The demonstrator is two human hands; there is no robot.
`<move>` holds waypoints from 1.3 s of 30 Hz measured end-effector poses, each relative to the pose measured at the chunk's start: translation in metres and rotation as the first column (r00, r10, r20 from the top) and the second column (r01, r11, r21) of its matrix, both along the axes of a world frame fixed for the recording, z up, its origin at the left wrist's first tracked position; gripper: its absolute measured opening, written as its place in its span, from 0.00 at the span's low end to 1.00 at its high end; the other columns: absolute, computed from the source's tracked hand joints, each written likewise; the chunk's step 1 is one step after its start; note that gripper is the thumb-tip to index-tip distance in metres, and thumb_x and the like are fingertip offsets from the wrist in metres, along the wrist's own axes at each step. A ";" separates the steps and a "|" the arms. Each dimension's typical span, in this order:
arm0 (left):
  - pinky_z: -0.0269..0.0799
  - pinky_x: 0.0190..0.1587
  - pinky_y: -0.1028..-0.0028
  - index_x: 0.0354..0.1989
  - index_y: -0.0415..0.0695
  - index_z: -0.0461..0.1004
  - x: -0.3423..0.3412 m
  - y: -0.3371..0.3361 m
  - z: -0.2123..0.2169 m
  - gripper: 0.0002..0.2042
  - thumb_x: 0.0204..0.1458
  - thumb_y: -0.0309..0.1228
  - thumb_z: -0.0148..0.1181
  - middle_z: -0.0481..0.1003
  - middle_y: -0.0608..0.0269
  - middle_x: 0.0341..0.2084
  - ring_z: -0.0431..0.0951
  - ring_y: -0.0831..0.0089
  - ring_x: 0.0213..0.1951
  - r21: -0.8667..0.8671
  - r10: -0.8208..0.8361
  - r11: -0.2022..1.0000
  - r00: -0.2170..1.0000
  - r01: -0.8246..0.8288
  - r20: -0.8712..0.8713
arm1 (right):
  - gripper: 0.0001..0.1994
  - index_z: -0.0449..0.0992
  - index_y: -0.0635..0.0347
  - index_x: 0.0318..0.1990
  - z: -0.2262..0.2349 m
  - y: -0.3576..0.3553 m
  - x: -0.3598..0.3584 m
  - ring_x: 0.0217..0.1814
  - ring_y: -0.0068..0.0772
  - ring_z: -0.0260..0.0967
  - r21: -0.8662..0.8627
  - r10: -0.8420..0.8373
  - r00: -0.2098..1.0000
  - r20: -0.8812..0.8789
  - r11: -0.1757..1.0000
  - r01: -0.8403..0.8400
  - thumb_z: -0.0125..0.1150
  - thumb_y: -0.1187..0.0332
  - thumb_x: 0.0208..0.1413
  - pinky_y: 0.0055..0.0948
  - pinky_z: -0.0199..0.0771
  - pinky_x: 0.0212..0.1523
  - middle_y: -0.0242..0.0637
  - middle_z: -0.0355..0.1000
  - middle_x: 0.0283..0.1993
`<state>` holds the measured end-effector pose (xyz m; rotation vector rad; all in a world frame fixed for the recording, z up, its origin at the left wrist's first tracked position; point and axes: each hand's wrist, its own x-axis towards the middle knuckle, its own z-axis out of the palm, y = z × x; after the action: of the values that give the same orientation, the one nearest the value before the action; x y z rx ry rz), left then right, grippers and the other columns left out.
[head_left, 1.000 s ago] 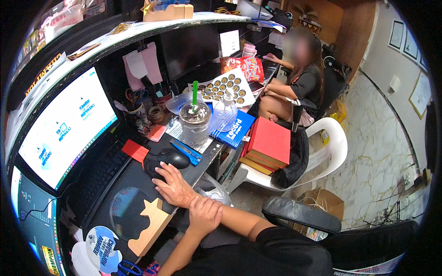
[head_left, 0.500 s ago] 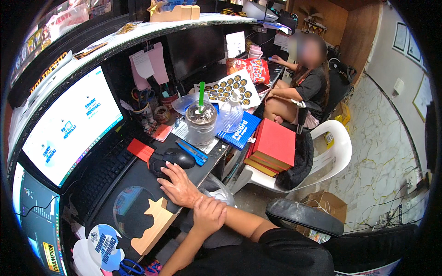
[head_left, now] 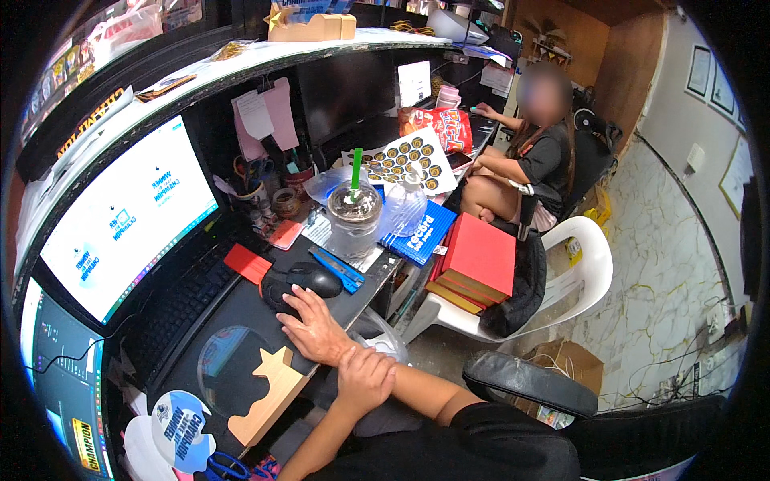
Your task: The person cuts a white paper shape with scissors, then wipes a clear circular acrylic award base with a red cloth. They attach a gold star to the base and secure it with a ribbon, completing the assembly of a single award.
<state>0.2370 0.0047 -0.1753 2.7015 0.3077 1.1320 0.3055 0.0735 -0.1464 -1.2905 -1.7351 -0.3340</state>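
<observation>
My right hand (head_left: 314, 327) lies with fingers spread, its fingertips at the near edge of a black computer mouse (head_left: 318, 279). Round my right wrist (head_left: 350, 354) the fingers of my left hand (head_left: 367, 380) are wrapped. A blue utility knife (head_left: 338, 271) rests just beyond the mouse. Closer to me stands a wooden stand with a star (head_left: 269, 393), beside a clear round disc (head_left: 233, 365). A blue and white printed plaque (head_left: 183, 433) sits at the lower left, next to blue-handled scissors (head_left: 227, 465).
A lit monitor (head_left: 132, 216) and black keyboard (head_left: 176, 309) occupy the left. Beyond the mouse stand a lidded plastic cup (head_left: 354, 220) with a green straw and a blue record book (head_left: 419, 231). Red boxes (head_left: 480, 258) sit on a white chair (head_left: 593, 272). Another person (head_left: 545, 144) sits farther back.
The view has shifted very slightly. Both my hands keep the same pose, and the co-worker's hand on the far desk has moved a little.
</observation>
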 end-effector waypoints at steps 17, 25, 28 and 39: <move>0.50 0.60 0.60 0.34 0.52 0.78 0.000 -0.002 0.004 0.07 0.50 0.36 0.57 0.76 0.71 0.33 0.73 0.69 0.46 0.005 0.017 1.000 1.000 -0.016 -0.016 | 0.14 0.76 0.60 0.45 0.000 0.000 0.000 0.67 0.56 0.55 0.030 0.011 1.000 -0.017 0.999 -0.011 0.65 0.69 0.50 0.54 0.58 0.65 0.50 0.64 0.57; 0.50 0.60 0.60 0.34 0.52 0.79 0.000 -0.002 0.004 0.07 0.51 0.37 0.56 0.76 0.71 0.33 0.73 0.69 0.46 0.005 0.013 1.000 1.000 -0.013 -0.020 | 0.13 0.76 0.61 0.44 -0.001 0.000 0.001 0.67 0.56 0.55 0.021 0.015 1.000 -0.014 1.000 -0.015 0.64 0.69 0.51 0.53 0.58 0.65 0.50 0.64 0.57; 0.50 0.60 0.60 0.34 0.52 0.79 0.000 -0.002 0.004 0.07 0.51 0.37 0.56 0.76 0.71 0.33 0.73 0.69 0.46 0.007 0.017 1.000 1.000 -0.017 -0.024 | 0.13 0.76 0.61 0.44 -0.001 0.000 0.001 0.67 0.56 0.55 0.029 0.017 1.000 -0.017 0.999 -0.017 0.64 0.69 0.50 0.54 0.58 0.64 0.50 0.64 0.57; 0.51 0.60 0.59 0.35 0.52 0.79 0.000 -0.001 0.003 0.07 0.50 0.37 0.57 0.76 0.70 0.34 0.73 0.69 0.46 -0.001 0.009 1.000 1.000 -0.009 -0.014 | 0.14 0.76 0.60 0.44 0.000 -0.001 0.001 0.67 0.56 0.55 0.014 0.023 1.000 -0.004 1.000 -0.023 0.65 0.69 0.50 0.54 0.58 0.65 0.50 0.63 0.57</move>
<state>0.2371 0.0041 -0.1727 2.7104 0.3235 1.1157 0.3062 0.0730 -0.1461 -1.2595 -1.7394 -0.3295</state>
